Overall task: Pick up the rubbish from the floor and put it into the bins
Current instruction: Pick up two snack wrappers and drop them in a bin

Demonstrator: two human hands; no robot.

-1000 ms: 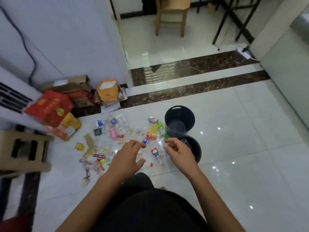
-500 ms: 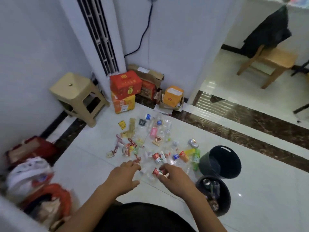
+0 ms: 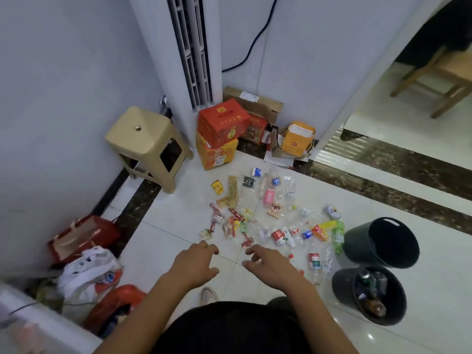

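A glossy white tiled floor (image 3: 421,251) with dark marbled border strips fills the lower half of the frame, meeting pale walls in a corner at the upper left, where a tall white standing air conditioner (image 3: 189,47) rises beside a beige plastic stool (image 3: 143,139). Against the wall at centre stand a red carton (image 3: 222,121) stacked on an orange carton (image 3: 217,154), a brown cardboard box (image 3: 255,103) behind them and a yellow paper bag (image 3: 297,139) to their right; a wooden chair (image 3: 439,80) shows through the doorway at the upper right. At the lower left lie a red paper bag (image 3: 84,236), a white plastic bag (image 3: 86,272) and an orange bag (image 3: 115,305). The rubbish (image 3: 268,218), a scatter of snack wrappers, crushed clear bottles, small cups and a green bottle (image 3: 338,236), lies on the floor at the centre, between the cartons and the hands. The left hand (image 3: 195,267) hovers low over the tiles with fingers loosely spread, holding nothing. The right hand (image 3: 268,267) is likewise spread and empty, its fingertips just beside a red wrapper (image 3: 247,241) at the near edge of the litter. At the right stand two black bins close together: the far bin (image 3: 383,241) looks empty inside, and the near bin (image 3: 342,284) holds cans and bottles.
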